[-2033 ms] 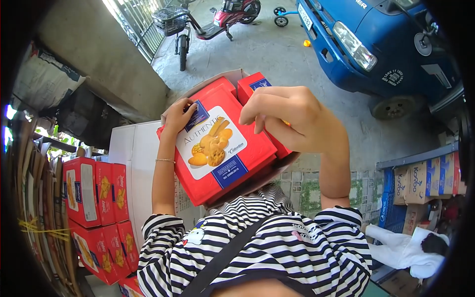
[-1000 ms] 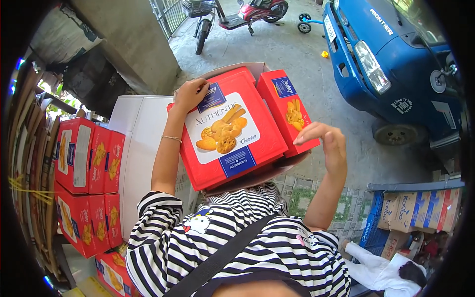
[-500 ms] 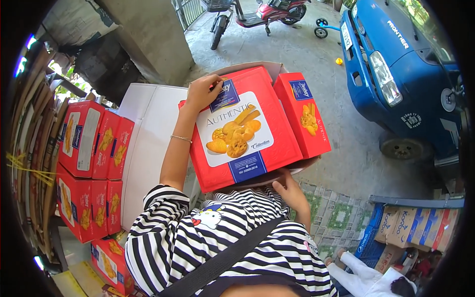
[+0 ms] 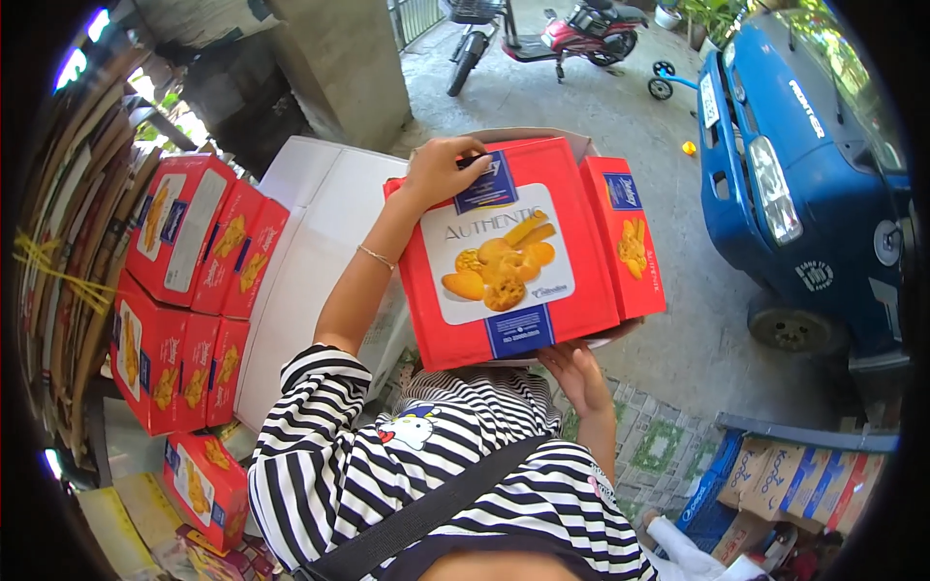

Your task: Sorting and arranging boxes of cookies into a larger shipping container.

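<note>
A large red cookie box (image 4: 601,281) with a cookie picture and blue labels lies tilted toward me over a cardboard carton (image 4: 541,133). My left hand (image 4: 444,172) is at its far left edge, fingers bent over the blue label and gripping it. At the near edge is my right hand (image 4: 578,380); its fingertips are partly hidden against the box's underside. A second red cookie box (image 4: 635,276), narrow side up, stands close along the right of the first, in the same carton. Most of the carton is hidden by the boxes.
A white carton surface (image 4: 315,228) lies to the left, with stacked red cookie boxes (image 4: 179,349) beyond it. Flattened cardboard (image 4: 82,242) leans at far left. A blue truck (image 4: 775,174) stands right, a red scooter (image 4: 557,39) far ahead, and brown cartons (image 4: 794,479) lower right.
The view has shifted, so the whole scene sits further right. My right hand has turned slightly, its fingers now lying along the near edge; the left keeps its hold.
</note>
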{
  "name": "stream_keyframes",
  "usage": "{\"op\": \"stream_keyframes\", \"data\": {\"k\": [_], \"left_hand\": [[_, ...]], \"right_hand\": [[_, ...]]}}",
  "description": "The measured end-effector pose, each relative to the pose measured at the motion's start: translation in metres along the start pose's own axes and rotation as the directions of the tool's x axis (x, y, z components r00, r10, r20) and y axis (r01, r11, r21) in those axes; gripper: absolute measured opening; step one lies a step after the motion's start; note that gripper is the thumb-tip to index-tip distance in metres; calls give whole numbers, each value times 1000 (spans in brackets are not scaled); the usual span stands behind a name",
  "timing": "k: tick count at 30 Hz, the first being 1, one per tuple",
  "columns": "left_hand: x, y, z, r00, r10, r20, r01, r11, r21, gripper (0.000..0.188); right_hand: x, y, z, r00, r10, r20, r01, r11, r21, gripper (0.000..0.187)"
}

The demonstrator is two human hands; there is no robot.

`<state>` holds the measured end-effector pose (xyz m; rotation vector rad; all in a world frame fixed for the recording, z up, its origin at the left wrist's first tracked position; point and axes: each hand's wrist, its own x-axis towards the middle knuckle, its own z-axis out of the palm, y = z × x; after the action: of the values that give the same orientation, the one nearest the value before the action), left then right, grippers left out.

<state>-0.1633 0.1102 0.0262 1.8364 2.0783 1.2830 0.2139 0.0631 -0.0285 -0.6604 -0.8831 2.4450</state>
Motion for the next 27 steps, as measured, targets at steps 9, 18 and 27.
{"op": "stream_keyframes", "data": {"k": [9, 18, 27], "left_hand": [[-19, 82, -123, 911, 107, 399, 201, 729, -654, 100], [-99, 72, -191, 928, 21, 373, 322, 462, -826, 98], [-241, 94, -236, 913, -403, -59, 258, 684, -682, 71]], "right_hand": [[11, 46, 16, 879, -260, -400, 280, 960, -11, 49], [20, 32, 60, 869, -336, -363, 363, 932, 9, 49], [41, 35, 136, 826, -560, -57, 506, 783, -361, 66]]}}
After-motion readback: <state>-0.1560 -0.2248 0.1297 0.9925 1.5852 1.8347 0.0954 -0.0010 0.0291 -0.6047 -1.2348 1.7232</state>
